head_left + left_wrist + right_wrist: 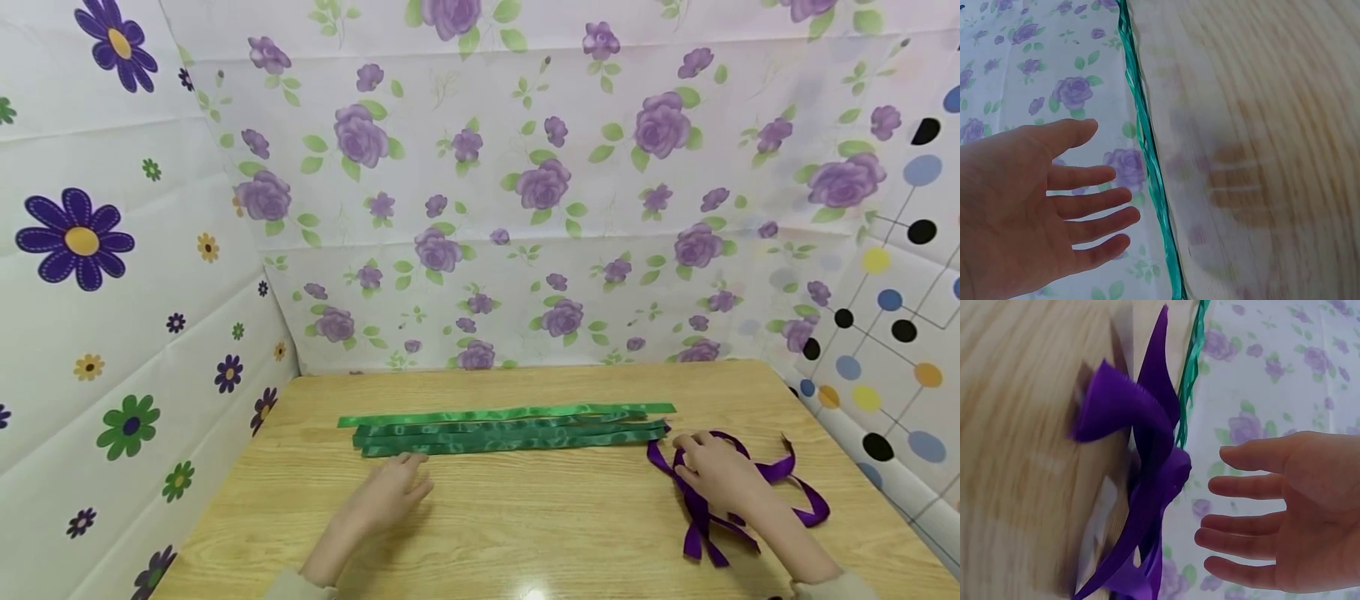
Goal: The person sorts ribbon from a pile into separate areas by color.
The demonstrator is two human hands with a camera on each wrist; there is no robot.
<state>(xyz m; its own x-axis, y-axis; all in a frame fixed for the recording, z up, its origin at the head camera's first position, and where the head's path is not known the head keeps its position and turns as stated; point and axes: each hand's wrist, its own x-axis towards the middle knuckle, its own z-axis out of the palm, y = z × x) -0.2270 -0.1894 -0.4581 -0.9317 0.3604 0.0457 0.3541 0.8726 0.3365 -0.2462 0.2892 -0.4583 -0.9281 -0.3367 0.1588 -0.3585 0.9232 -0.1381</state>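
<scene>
Several green ribbons (510, 437) lie side by side, stretched flat across the table, with a brighter green ribbon (510, 413) along their far side. My left hand (393, 492) hovers near their left end, fingers spread and nothing in them, as the left wrist view also shows. To the right lies a loose, tangled heap of purple ribbons (810, 500). Over that heap is my right hand (716, 471). In the right wrist view its fingers are extended and apart from the purple ribbons (1154, 462), holding nothing.
The wooden table (525, 533) ends at a flower-patterned cloth (495, 275) hanging along the back. Another cloth with purple and green flowers (135, 333) stands on the left. A dotted cloth (892, 350) borders the right side.
</scene>
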